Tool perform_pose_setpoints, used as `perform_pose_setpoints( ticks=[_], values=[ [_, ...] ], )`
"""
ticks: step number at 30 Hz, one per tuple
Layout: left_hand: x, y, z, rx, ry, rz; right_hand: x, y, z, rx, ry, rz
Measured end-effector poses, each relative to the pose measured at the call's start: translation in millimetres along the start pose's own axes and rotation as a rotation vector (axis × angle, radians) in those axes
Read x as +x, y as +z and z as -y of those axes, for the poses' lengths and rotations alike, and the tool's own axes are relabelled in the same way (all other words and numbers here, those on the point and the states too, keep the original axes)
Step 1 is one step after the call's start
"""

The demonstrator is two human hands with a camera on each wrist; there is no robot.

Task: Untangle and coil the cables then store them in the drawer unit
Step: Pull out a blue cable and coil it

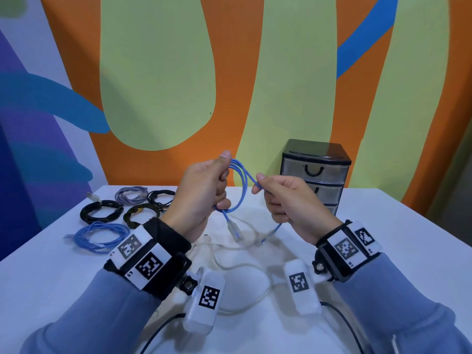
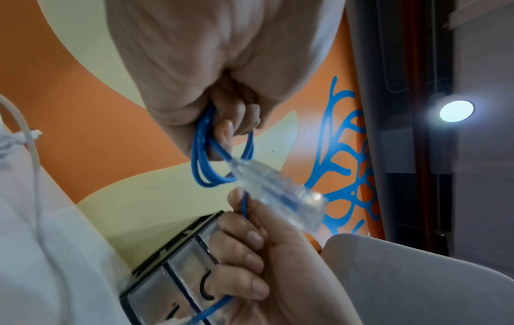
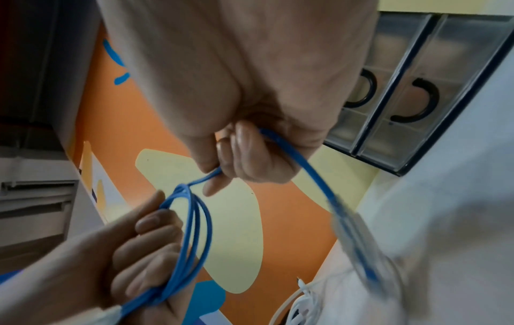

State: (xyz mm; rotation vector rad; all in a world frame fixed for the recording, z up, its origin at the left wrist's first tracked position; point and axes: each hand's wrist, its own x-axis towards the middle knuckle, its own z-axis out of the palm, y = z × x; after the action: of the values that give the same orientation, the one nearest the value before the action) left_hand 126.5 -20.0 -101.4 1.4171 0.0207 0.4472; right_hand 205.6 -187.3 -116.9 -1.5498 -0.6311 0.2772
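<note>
The blue cable is held up above the surface, in front of the drawer unit. The left hand has its grip closed round several finished loops, and the right hand pinches the loose tail. Five coiled cables lie well left of the drawer unit, none stored; a white cable waits uncoiled and the drawers look closed.

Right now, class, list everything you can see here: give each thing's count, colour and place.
Held cable: one, blue, part-coiled between both hands above the table.
Coiled cables: five; three black, one grey, one blue; table's left side.
Loose cable: one, white, table centre, under the hands.
Drawer unit: one, black frame with clear drawers, table's back right.
Table: one, white.
Left hand: grips the coil.
Right hand: pinches the cable's free stretch.
</note>
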Motion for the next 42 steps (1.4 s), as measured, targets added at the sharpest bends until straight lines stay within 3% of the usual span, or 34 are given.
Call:
perform_pose_setpoints(
  ticks=[5, 11, 14, 19, 26, 30, 33, 37, 39, 42],
  values=[
    [5.2, -7.0, 6.3, 0.054, 0.031, -0.070, -0.9, -2.9, 3.1, 0.205, -0.013, 0.114],
    [4.5, -6.0, 5.1, -0.020, -0.020, -0.034, -1.4, -1.4, 1.8, 0.302, -0.007, 0.251],
    [3.8, -6.6, -0.7, -0.166, -0.098, 0.018, 1.9, -3.1, -2.4, 0.247, -0.014, 0.168],
    [1.4, -3.1, -3.1, -0.293, -0.192, 0.081, 6.8, -2.1, -12.9, -0.103, -0.165, -0.054],
    [0.8, -0.7, 0.7, -0.217, -0.086, 0.046, 4.0, 3.9, -13.2, -0.116, -0.172, 0.019],
    [0.5, 1.7, 2.0, -0.133, 0.003, 0.009, 2.6, 8.2, -8.4, 0.077, -0.119, 0.062],
    [0.7, 1.0, 1.9, -0.138, 0.003, 0.005, 4.8, 4.6, -8.5, 0.068, -0.076, 0.086],
    [3.8, -5.1, -0.1, -0.118, 0.002, -0.021, 11.4, -3.6, -13.2, -0.020, -0.075, -0.039],
    [6.3, -8.3, 1.1, -0.053, 0.022, -0.052, 10.5, -8.7, -9.6, 0.085, -0.080, -0.059],
    [8.7, -10.0, 4.4, 0.024, 0.061, -0.079, 2.7, -12.8, 1.0, 0.226, -0.071, 0.046]
  ],
)
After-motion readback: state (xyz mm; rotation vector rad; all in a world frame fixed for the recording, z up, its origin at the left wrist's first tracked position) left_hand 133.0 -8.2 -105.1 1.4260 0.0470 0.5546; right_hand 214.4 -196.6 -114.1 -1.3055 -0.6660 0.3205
